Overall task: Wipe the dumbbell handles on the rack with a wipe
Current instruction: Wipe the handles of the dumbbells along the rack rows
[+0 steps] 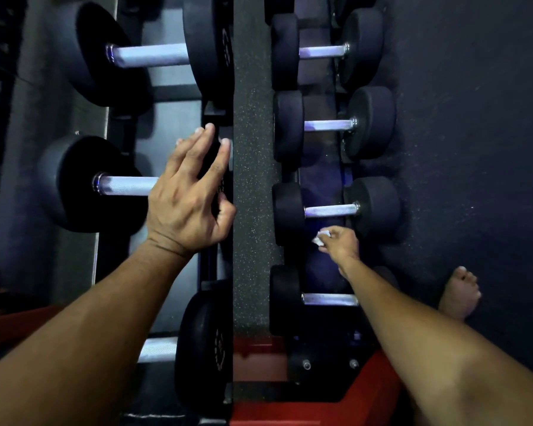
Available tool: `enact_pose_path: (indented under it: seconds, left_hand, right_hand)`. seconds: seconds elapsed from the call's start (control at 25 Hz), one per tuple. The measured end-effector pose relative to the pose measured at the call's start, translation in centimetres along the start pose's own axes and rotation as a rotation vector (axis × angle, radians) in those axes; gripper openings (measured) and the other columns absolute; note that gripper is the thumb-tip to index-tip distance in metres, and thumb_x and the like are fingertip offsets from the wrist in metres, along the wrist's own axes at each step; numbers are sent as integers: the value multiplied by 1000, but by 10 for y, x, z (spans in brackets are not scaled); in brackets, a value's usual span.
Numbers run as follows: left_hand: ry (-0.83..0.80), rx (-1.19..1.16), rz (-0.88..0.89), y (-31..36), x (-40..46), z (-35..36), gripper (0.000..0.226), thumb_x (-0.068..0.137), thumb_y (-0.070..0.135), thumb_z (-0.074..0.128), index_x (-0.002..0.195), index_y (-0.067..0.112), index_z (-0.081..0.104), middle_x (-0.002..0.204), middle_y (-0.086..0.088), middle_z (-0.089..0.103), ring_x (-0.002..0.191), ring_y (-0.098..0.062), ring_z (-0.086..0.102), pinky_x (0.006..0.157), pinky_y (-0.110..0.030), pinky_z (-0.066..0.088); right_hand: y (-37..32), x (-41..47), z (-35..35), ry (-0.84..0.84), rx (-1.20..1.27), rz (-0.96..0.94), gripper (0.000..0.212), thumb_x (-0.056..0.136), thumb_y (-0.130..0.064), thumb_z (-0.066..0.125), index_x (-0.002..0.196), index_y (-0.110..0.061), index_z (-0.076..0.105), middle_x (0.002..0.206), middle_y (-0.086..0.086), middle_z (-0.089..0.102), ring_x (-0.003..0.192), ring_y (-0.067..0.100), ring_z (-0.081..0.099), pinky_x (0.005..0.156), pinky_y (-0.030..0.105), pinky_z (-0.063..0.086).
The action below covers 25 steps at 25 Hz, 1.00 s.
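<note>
Dumbbell (336,210) plate markings unreadable

No text is showing legibly anywhere. Pale markings are sitting on the big dumbbell ends (220,353), too blurred to read.

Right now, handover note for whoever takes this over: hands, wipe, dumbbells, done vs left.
Left hand: open, fingers spread on the end of an upper-tier dumbbell, no wipe in it.
Right hand: shut on the crumpled white wipe, just below the third handle of the lower row; contact with the handle not visible.
Nearer handle sits partly under the right forearm.
Done: cannot tell which handles are already wiped.
Left: treat all as unwiped, starting with that third one.
</note>
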<state>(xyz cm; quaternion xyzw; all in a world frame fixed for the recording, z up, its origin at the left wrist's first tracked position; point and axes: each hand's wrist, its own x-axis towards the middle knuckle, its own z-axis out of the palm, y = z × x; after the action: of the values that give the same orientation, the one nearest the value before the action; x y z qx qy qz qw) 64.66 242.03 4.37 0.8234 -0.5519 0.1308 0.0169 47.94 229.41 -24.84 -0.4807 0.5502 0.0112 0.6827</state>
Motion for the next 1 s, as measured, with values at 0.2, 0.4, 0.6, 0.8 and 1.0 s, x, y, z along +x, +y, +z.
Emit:
enact_pose_path:
  seconds: [0.2,0.4,0.6,0.8,1.0]
  left_hand:
    - [-4,-4,4,0,1,0,70,73,17,52,140,-3,54,149,-30,43,138,-44,43,118,-52,32]
    - [-6,-2,3,1,0,0,69,74,17,51,140,-1,54,149,-29,43,139,-43,43,116,-54,34]
    - [9,-24,23,-1,-1,1,67,74,16,51,139,-2,55,149,-29,43,138,-43,44,114,-55,35]
    - [24,-30,35,-2,0,4,65,75,16,50,137,-4,56,148,-29,44,138,-42,44,111,-58,37]
    - [30,-22,37,-3,-2,4,64,77,17,49,137,-4,56,147,-29,45,138,-42,44,111,-58,37]
  right_hand:
    - [16,-12,-33,3,-152,-48,16,84,1,68,80,-15,70,82,9,67,69,13,64,53,17,56]
    - [8,-3,-48,96,-319,-64,5,85,-16,67,82,-12,70,75,6,68,61,18,68,62,39,61]
    - [1,20,-32,249,118,190,8,86,3,60,86,-3,66,93,21,67,65,26,68,55,37,60]
    - [-10,37,-2,284,629,370,11,90,9,54,90,6,64,70,15,66,58,21,64,42,26,54]
    - [-33,48,11,305,800,325,29,98,-3,31,117,0,53,125,20,54,108,31,60,94,40,52]
